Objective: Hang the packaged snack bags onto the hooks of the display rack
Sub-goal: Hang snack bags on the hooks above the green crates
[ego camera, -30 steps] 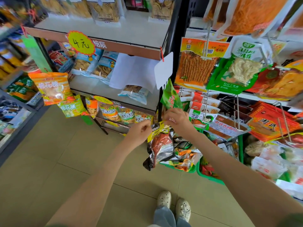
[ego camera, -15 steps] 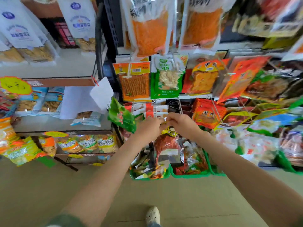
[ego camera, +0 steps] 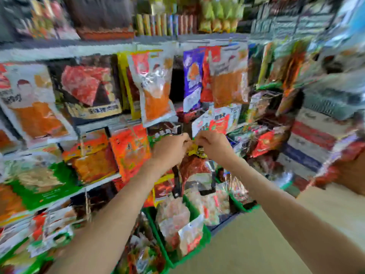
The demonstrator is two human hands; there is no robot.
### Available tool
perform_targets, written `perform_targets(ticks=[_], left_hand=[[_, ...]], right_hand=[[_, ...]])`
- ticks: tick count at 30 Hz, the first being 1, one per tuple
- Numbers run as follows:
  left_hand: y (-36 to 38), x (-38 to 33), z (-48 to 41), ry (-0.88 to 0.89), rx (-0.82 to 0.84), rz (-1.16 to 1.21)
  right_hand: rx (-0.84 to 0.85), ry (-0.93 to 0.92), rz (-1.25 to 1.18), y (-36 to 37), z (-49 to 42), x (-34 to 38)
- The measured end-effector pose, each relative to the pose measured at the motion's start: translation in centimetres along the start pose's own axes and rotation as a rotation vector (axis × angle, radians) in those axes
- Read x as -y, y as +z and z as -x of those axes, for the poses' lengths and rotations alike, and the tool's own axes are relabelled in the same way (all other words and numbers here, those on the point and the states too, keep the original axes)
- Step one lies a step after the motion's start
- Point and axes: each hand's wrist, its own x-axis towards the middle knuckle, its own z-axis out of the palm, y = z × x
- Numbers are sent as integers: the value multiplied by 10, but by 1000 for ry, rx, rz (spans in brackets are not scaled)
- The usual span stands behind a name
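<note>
Both forearms were bare from wrist to the frame's lower edge, with no sleeve visible. The left hand (ego camera: pixel 169 149) and right hand (ego camera: pixel 214 145) wore no gloves, rings, watch or bracelet. Motion blur softened finer details.

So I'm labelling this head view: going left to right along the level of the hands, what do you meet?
Orange-red snack bag → left hand → yellow top of the held snack bag → right hand → red packets on the rack.
</note>
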Motion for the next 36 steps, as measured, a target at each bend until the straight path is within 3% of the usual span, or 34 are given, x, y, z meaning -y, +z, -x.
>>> perform_targets(ticks=[8, 21, 30, 36], left_hand=[[18, -141, -147, 165, -226, -17], [98, -346, -389, 399, -230, 8], [172, -466, -520, 262, -250, 64], [193, -494, -582, 90, -356, 165]], right_hand=[[-233, -39, 42, -146, -62, -108], [-433, 90, 124, -349, -145, -316], [-365, -22, 131, -460, -213, -480], [-272, -110, 79, -504, -278, -542]])
